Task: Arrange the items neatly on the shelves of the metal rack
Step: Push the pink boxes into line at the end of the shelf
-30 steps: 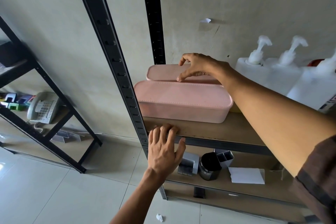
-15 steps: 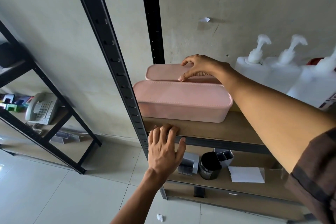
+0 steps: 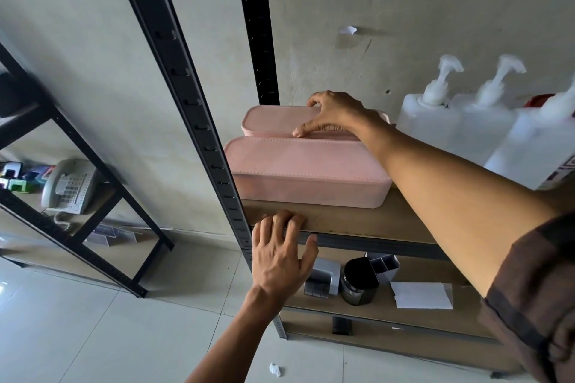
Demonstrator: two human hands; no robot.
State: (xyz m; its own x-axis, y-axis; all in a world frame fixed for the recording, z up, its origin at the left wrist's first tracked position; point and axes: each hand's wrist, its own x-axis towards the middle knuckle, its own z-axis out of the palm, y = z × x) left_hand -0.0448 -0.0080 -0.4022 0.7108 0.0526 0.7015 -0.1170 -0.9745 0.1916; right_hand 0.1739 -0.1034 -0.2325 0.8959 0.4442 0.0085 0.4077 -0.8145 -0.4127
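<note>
In the head view, the only view, two pink lidded boxes sit side by side on the wooden shelf (image 3: 373,221) of the metal rack (image 3: 174,71), in the middle of the frame. The rear pink box (image 3: 273,120) lies against the wall, partly behind the front pink box (image 3: 305,171), and both run with their long axis left to right across the picture, parallel to the shelf's front edge. The right hand (image 3: 334,112) reaches in from the lower right and rests on top of the rear box's lid, its fingers (image 3: 314,102) loosely curled over the far edge and the thumb stretched along the near edge by the seam between the two boxes; it spans the lid rather than pinching it. This hand is the one on the box, so any nudge to square the rear box with the front one seems to fall to it, and the push would run along or across that left-to-right axis. The left hand (image 3: 280,253) comes up from the bottom centre, fingers spread and flat over the shelf's front lip, holding nothing, just below the front box and apart from it. To the right stand white pump bottles (image 3: 435,124), close beside the rear box's right end.
</note>
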